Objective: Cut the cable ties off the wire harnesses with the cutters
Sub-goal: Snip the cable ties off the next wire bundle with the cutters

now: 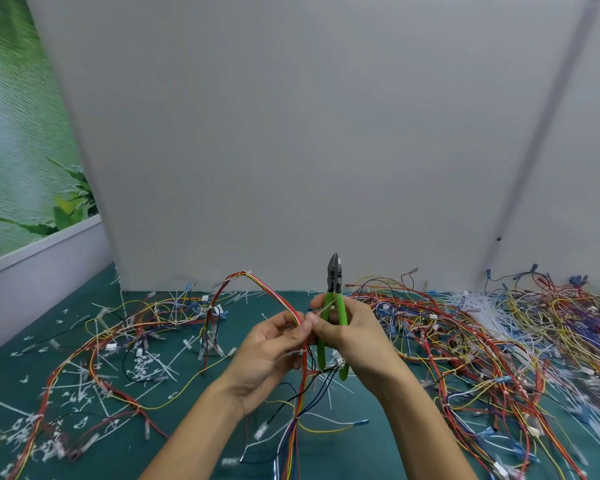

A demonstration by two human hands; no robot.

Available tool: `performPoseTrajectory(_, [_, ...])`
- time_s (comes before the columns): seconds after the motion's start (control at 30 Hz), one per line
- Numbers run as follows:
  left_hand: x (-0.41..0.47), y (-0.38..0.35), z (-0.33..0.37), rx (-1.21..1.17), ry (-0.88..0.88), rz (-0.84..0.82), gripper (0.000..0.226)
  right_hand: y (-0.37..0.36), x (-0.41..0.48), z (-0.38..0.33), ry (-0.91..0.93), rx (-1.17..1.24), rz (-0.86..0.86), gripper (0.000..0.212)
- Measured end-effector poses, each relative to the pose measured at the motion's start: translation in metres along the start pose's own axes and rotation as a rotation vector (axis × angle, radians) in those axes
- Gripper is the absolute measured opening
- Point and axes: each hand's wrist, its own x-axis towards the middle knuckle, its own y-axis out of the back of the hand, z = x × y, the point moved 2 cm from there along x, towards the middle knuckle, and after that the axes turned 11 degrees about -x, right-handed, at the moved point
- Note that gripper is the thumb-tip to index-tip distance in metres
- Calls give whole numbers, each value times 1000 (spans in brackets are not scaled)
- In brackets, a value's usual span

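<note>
My right hand (pixel 352 336) grips the green-handled cutters (pixel 334 299), whose dark jaws point straight up and are closed. Its thumb and forefinger also pinch a thin white cable tie (pixel 323 309) lying across the handles. My left hand (pixel 267 355) holds a wire harness (pixel 274 296) of red, yellow and white wires between thumb and fingers. That harness arches up to the left and hangs down between my forearms. Another white tie (pixel 293 352) circles the bundle just below my left thumb.
A dense heap of tangled harnesses (pixel 499 334) covers the green table to the right. More harnesses (pixel 146 327) and several cut white tie scraps (pixel 84 379) lie on the left. A grey wall panel (pixel 291 133) stands close behind.
</note>
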Motion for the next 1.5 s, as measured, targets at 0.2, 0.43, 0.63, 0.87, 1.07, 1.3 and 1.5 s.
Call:
performPoseTrajectory(0.2, [0,1,2,-8,-75,22,12,-3,5,5,-9,106,50,15])
performPoseTrajectory(0.43, [1,4,4,96,-133,54,28,3,7,13,-63,154,86,20])
performPoseTrajectory(0.63, [2,8,8,287,-205,59,22,12,8,13,-78,131,123,25])
performPoseTrajectory(0.87, [3,7,12,347,-242,43,28,19,6,1,-38,157,171,23])
performPoseTrajectory(1.07, [3,6,13,178,-304,85,28,25,5,-2,18,105,317,16])
performPoseTrajectory(1.3, [0,8,23,-108,-216,99,19,34,4,-2,52,-407,279,7])
performPoseTrajectory(1.5, [-2,17,37,-47,-245,145,22,24,-3,-5,79,-756,-138,8])
